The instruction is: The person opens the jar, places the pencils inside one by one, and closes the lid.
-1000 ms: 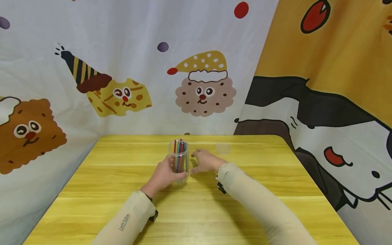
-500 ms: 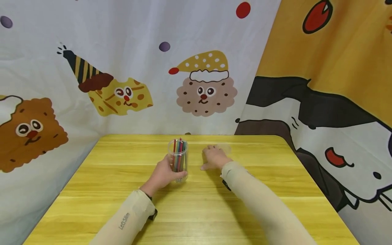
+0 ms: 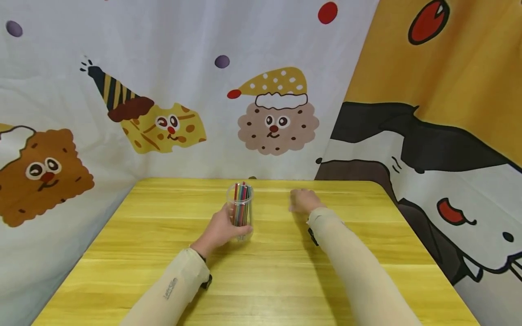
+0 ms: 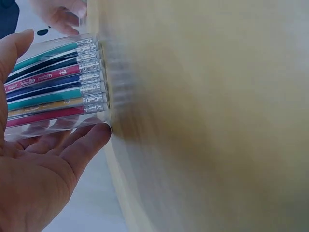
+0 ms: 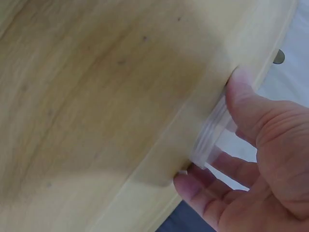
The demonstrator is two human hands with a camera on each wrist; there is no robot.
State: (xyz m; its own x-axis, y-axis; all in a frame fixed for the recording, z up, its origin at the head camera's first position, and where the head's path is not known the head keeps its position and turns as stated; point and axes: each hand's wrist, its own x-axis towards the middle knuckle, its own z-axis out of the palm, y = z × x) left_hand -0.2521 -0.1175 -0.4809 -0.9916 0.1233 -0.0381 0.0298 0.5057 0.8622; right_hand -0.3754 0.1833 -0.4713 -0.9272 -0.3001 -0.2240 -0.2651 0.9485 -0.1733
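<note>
My left hand is wrapped around a clear plastic jar standing upright on the table. Inside it are several coloured pencils, red, teal, navy and yellow; in the left wrist view their metal ferrules and eraser ends sit at the jar's base. Further back and to the right, my right hand pinches a round clear plastic lid between thumb and fingers, low over the tabletop. In the head view the hand hides that lid.
The wood-grain table ends at a back edge just beyond my right hand. Behind it hangs a white curtain printed with cartoon biscuits, with a yellow and black printed part on the right.
My right hand has left the jar's side, moved right and back to the lid, and taken hold of it. My left hand stays on the jar.
</note>
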